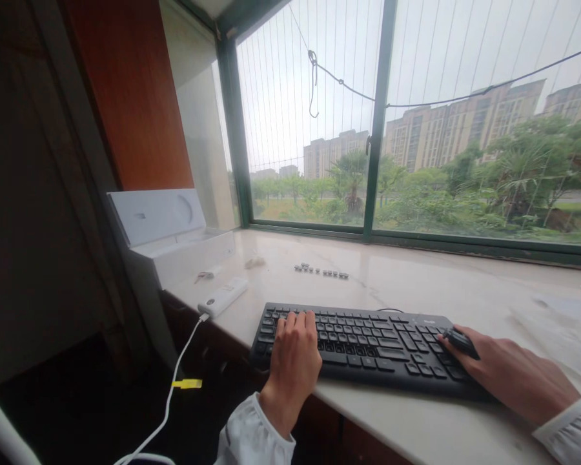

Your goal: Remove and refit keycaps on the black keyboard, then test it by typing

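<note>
A black keyboard (387, 354) lies on the pale stone sill. Several keys in its lower middle rows appear to be without caps, showing dark sockets. My left hand (297, 352) rests on the left end of the keyboard with its fingers stretched over the keys. At the keyboard's right end, my right hand (494, 365) grips a small dark tool (461, 342), whose tip is over the number pad; its exact kind is unclear. Behind the keyboard, several small loose keycaps (322, 272) sit in a line.
A white power bank (223, 297) with a plugged-in white cable (174, 374) lies at left. Behind it stands an open white box (193, 255). Clear plastic wrapping (556, 329) is at far right. A green-framed window (375, 161) borders the sill.
</note>
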A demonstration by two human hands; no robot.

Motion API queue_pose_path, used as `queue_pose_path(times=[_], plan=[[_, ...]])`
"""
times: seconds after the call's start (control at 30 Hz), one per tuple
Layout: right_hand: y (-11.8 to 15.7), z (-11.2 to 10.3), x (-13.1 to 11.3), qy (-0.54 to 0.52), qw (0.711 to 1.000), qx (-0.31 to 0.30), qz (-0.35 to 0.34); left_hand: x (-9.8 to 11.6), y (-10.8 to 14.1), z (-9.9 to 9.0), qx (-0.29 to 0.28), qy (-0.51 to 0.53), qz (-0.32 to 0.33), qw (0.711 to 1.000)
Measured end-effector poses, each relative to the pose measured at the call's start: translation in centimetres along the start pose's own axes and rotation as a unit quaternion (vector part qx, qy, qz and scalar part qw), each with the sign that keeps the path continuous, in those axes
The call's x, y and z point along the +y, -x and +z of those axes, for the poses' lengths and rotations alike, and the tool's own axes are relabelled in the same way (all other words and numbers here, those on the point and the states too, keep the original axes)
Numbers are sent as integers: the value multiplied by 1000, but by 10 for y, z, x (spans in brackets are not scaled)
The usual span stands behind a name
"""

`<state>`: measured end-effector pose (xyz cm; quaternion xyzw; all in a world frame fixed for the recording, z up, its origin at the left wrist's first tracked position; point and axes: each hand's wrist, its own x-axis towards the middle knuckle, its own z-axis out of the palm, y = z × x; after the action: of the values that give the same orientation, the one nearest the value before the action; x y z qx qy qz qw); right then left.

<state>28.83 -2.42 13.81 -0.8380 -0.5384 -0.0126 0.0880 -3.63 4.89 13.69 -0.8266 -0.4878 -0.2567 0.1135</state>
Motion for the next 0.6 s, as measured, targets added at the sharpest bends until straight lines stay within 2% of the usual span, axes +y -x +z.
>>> queue_pose_path(times=[0.17,0.37,0.6], plan=[[-2,2,1,-7,1000,2,-6,-2,1,3,3,21,-8,1000],[-5,3,4,-7,1000,-26,-3,-6,4,4,6,79,-5,997],[-5,3,4,-1,999,-39,-1,-8,9,8,16,80,-4,997]])
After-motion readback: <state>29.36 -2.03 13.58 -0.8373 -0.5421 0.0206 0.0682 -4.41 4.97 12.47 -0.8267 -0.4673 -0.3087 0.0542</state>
